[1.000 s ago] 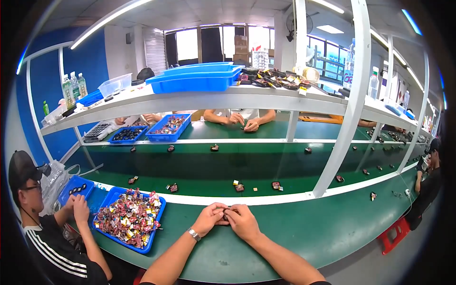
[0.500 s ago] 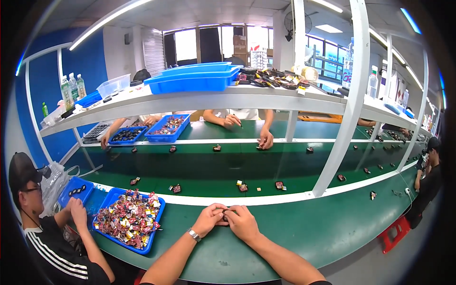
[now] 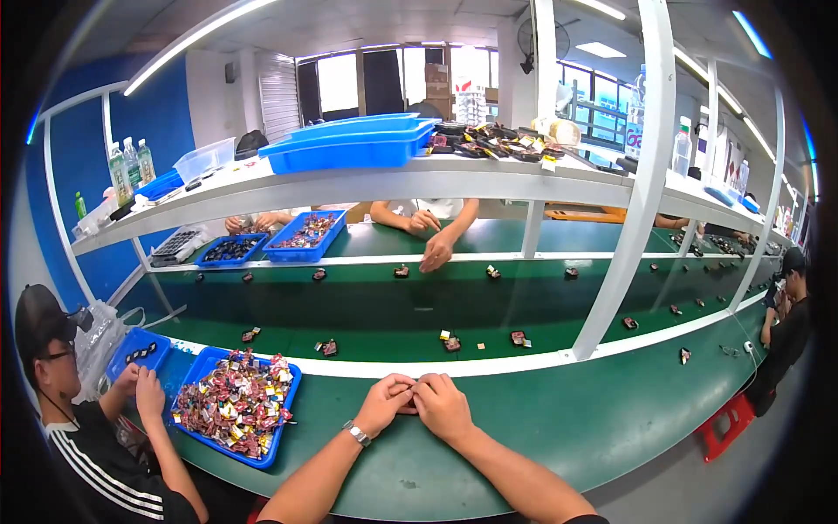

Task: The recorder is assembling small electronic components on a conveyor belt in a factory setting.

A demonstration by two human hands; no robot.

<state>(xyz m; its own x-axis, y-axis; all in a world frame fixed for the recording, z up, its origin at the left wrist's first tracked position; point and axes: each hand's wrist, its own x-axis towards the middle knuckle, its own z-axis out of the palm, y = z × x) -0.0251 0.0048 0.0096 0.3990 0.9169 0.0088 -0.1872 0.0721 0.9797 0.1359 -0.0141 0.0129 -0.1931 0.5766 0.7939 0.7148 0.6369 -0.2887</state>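
Observation:
Over the green bench, my left hand [image 3: 384,405] and my right hand [image 3: 443,407] meet fingertip to fingertip. Both are closed around a small dark piece that the fingers hide almost wholly, so its kind does not show. My left wrist wears a metal watch [image 3: 356,433]. Left of my hands stands a blue tray [image 3: 288,417] heaped with small red, yellow and white wired parts [image 3: 234,403]. Beyond my hands, a few small assemblies [image 3: 450,341] rest on the dark green conveyor belt [image 3: 384,301].
White uprights [image 3: 642,201] and a shelf [image 3: 367,185] loaded with blue bins [image 3: 345,148] and black parts [image 3: 497,141] cross ahead. At my left sits a person [image 3: 105,437] handling parts beside another blue tray [image 3: 131,349]. Across the belt, other people's hands [image 3: 436,249] work. A red stool [image 3: 724,428] is at right.
My hands stay together, and the dark piece between them shows less. Across the belt, a worker's hand has moved left, and an assembly now shows where it was. Belt pieces sit slightly farther right.

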